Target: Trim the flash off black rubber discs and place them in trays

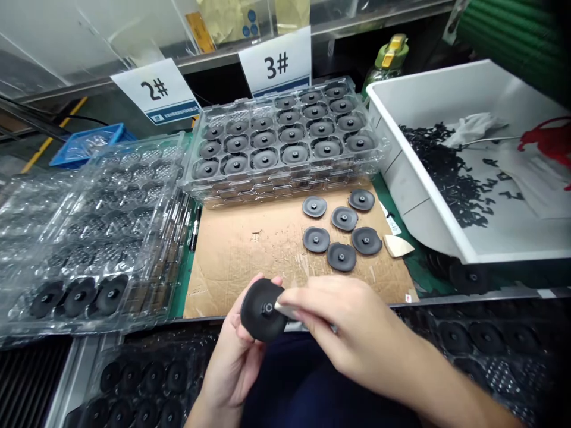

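Observation:
My left hand is closed round the edge of a black rounded disc with a small raised hub at its centre, its dished face turned toward me. Pinched in my right hand is a small pale piece, mostly covered by my fingers. Its tip is at the disc's hub. Several similar discs lie hub-up on a cardboard sheet beyond my hands. At the cardboard's right edge rests a cream-coloured pointed piece.
Stacked clear trays with discs stand behind the cardboard. More clear trays are to the left, beside a black marker. A white bin on the right holds small black parts. A green bottle stands behind it.

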